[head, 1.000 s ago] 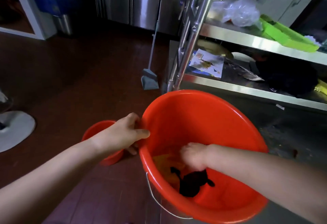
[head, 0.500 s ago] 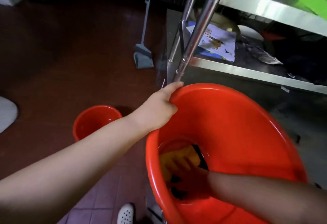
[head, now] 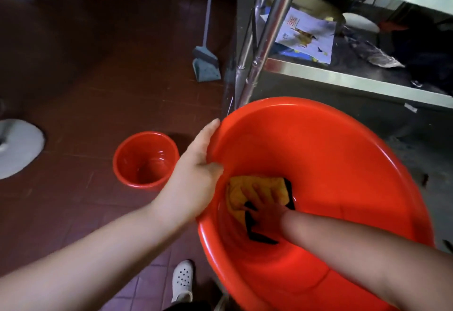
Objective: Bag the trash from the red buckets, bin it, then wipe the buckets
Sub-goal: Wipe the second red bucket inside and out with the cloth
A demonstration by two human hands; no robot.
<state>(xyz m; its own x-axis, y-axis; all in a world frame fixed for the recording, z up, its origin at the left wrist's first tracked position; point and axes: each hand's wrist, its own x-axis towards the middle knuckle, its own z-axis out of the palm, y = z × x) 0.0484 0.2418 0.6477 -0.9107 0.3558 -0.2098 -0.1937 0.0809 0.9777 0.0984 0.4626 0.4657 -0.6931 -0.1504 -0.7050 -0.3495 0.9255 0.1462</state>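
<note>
the big red bucket (head: 318,163) fills the lower right of the view, tipped so its mouth faces the camera. the left hand (head: 193,175) grips its near-left rim, thumb hooked over the inside of the wall and the other fingers stretched up along the outside. the right hand (head: 263,202) is deep inside the bucket with its fingers spread flat, pressing a yellow cloth (head: 247,191) with a black edge against the bottom; the red light in there tints the hand and blurs it a little, but the straight fingers lie on top of the cloth rather than curling round it

a small red bucket (head: 145,158) stands upright on the dark red tiled floor (head: 85,85), just left of the left hand and apart from the big one; its inside looks shiny and nothing shows in it

behind the big bucket rises the steel leg of a shelf rack (head: 267,40), and a printed paper sheet (head: 307,34) lies on the rack's lower shelf. a grey dustpan (head: 206,65) with a long handle leans upright on the floor left of the rack. a white perforated shoe (head: 182,281) shows at the bottom edge, between the two arms
</note>
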